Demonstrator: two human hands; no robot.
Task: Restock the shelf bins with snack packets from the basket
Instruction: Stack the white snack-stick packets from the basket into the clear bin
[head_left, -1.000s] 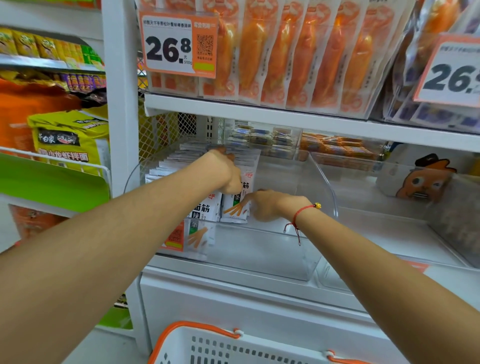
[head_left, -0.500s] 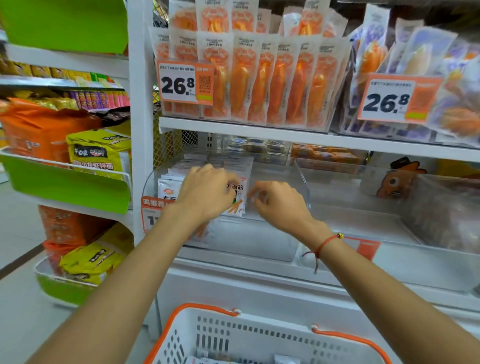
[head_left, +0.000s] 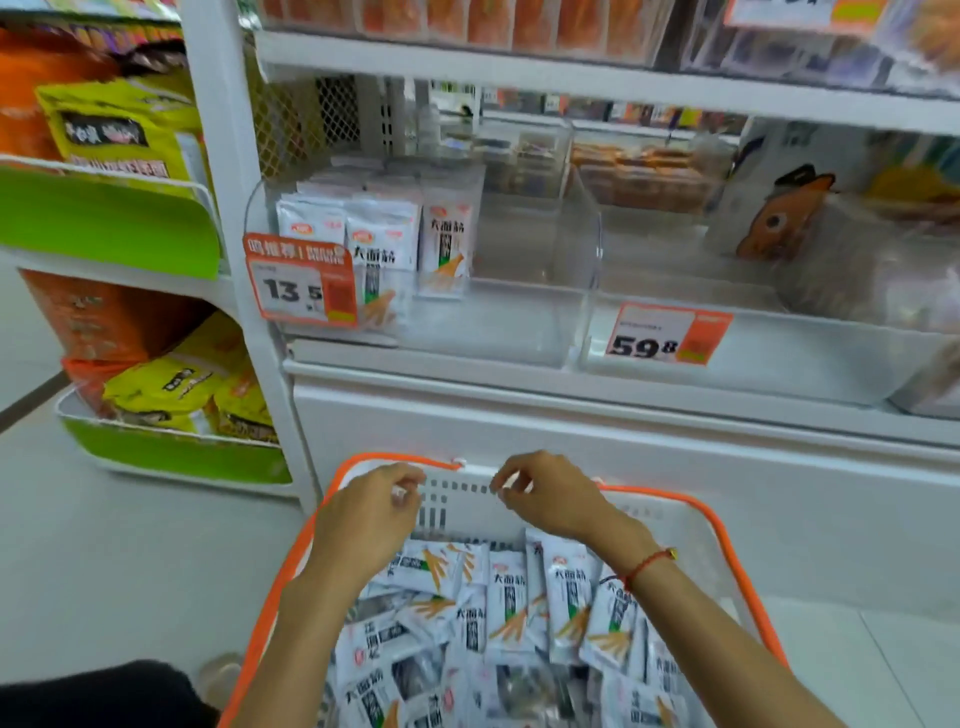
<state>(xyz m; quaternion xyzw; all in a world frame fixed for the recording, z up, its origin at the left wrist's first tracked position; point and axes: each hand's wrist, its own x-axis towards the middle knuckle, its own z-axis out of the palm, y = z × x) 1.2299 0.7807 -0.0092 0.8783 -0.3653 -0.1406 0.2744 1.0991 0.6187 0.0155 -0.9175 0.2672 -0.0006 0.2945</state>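
Hands hover side by side over the far end of the white basket (head_left: 691, 525) with its orange rim: the left hand (head_left: 363, 514) and the right hand (head_left: 550, 499) both have their fingers loosely curled with thumb near forefinger, and neither holds a packet as far as the blurred view lets me judge. A red string bracelet (head_left: 647, 564) sits on the right wrist. Below the hands, white snack packets (head_left: 514, 608) with orange stick pictures lie heaped in the basket. On the shelf above, the clear bin (head_left: 519, 322) holds a few upright rows of the same packets (head_left: 384, 244) at its left side, behind an orange price tag (head_left: 301, 283) reading 13.5. The bin beside it carries a 59.8 tag (head_left: 667, 332).
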